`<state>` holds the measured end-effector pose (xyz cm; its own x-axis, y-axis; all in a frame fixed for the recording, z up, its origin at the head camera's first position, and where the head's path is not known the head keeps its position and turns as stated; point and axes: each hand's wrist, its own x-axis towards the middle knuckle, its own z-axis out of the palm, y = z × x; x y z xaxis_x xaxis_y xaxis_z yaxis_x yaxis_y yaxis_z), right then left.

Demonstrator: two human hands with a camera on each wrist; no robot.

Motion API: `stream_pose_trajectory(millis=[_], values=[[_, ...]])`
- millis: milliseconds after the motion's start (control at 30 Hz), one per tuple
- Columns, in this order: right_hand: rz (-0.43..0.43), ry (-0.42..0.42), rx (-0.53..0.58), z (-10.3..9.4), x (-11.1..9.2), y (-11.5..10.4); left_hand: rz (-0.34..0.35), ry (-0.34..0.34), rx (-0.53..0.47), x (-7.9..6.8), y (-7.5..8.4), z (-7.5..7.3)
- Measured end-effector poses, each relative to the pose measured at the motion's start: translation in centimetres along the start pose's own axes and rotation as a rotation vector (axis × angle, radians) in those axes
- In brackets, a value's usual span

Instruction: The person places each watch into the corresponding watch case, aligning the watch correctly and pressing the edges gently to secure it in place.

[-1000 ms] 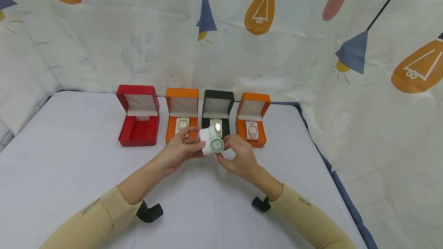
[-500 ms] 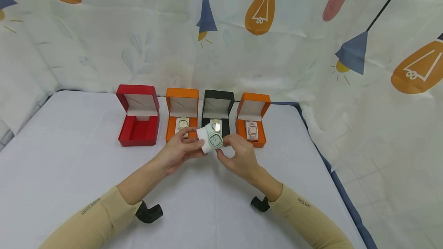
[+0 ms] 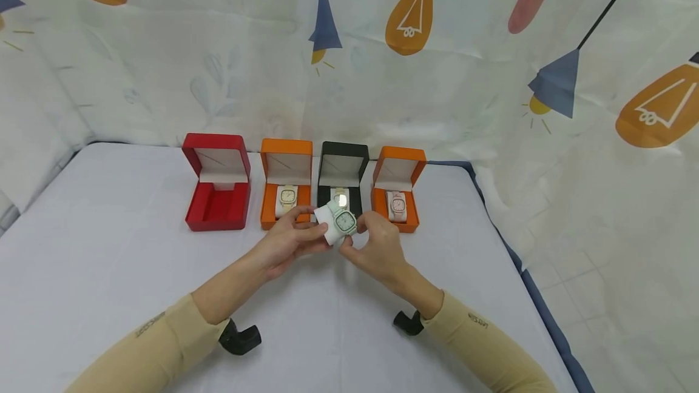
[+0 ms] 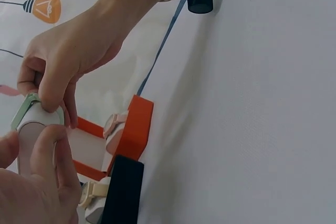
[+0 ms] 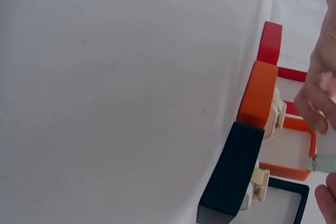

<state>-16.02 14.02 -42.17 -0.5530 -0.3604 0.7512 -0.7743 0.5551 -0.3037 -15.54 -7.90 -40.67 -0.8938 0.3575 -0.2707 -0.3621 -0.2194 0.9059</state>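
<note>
My left hand (image 3: 285, 244) holds a white watch cushion (image 3: 323, 216) between thumb and fingers, above the table. Around the cushion goes a mint-green wristwatch (image 3: 345, 221), its squarish dial tilted up toward the head camera. With thumb and forefinger, my right hand (image 3: 381, 248) pinches the watch's strap at the right side. In the left wrist view the right thumb lies against the cushion (image 4: 48, 115) beside the green watch (image 4: 22, 110). The strap's underside and clasp are hidden. Only a bit of the green strap (image 5: 324, 163) shows in the right wrist view.
Behind the hands stand a red box (image 3: 244, 202) with a vacant red inside, an orange box (image 3: 286, 147), a dark green box (image 3: 344, 150) and another orange box (image 3: 403, 153), all lids up. The last three each hold a watch. White cloth covers the table (image 3: 136, 247).
The cushion and watch have tilted a little and shifted slightly right over the last half second, along with the left hand. The right hand keeps its pinch; the boxes stay put.
</note>
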Motion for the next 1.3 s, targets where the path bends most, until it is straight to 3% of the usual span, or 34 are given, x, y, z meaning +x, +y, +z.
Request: stream_pose_trajectory(millis=[333,600,967,1300], values=[[0.037,0.052,-0.079,0.4,0.4,-0.3,0.001,0.022,-0.143,0.1,0.1,1.1],[0.043,0.036,-0.133,0.8,0.6,-0.7,-0.014,0.039,-0.173,0.5,0.2,0.7],[0.046,-0.044,0.024,0.4,0.0,-0.3,-0.028,0.012,-0.141,0.2,0.2,0.3],[0.054,-0.153,0.024,-0.2,0.0,-0.5,-0.046,0.020,-0.117,-0.1,0.7,0.0]])
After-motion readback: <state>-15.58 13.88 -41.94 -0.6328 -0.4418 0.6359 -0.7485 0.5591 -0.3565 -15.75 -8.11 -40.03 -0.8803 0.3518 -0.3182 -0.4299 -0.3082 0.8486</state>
